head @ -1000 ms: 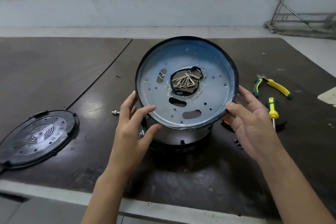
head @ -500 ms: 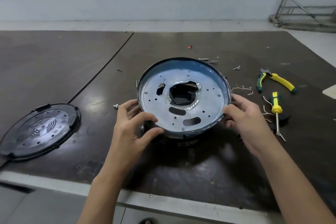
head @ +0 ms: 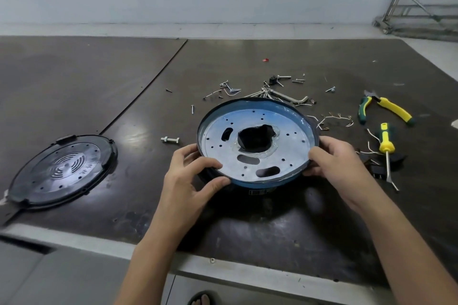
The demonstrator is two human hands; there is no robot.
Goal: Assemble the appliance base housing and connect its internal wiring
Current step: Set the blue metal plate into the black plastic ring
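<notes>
A second ago the base housing point(head: 290, 146) was tipped up toward the camera, with loose screws showing through its middle hole. Now it has been lowered and lies almost flat on the table point(head: 99, 82), and the hole shows only dark.

The left hand point(head: 190, 181) grips the near left rim, its thumb pressed along the edge and its fingers curled round the outside. The right hand point(head: 339, 163) holds the right rim in the same way, thumb over the lip and fingers wrapped below. The housing sits between the two hands, both partly closed upon it.

It is a round, shallow dish with a dark rim and a blue inner wall. Its floor is a dull grey metal plate, pierced by small round holes and three oblong slots. Crinkled clear film rings the ragged middle opening.

Just beyond the hands lies a scatter of screws point(head: 223, 89) and a bent steel hex key point(head: 292, 98). Past the right hand are thin wire pieces point(head: 334, 117), pliers point(head: 386, 110) with yellow and green grips, and a yellow-handled screwdriver point(head: 385, 148). Near the left hand's fingertips lies a white bolt point(head: 170, 140). Well to that hand's left rests a black plastic cover point(head: 62, 171), round, with curved vent slits at its centre.
</notes>
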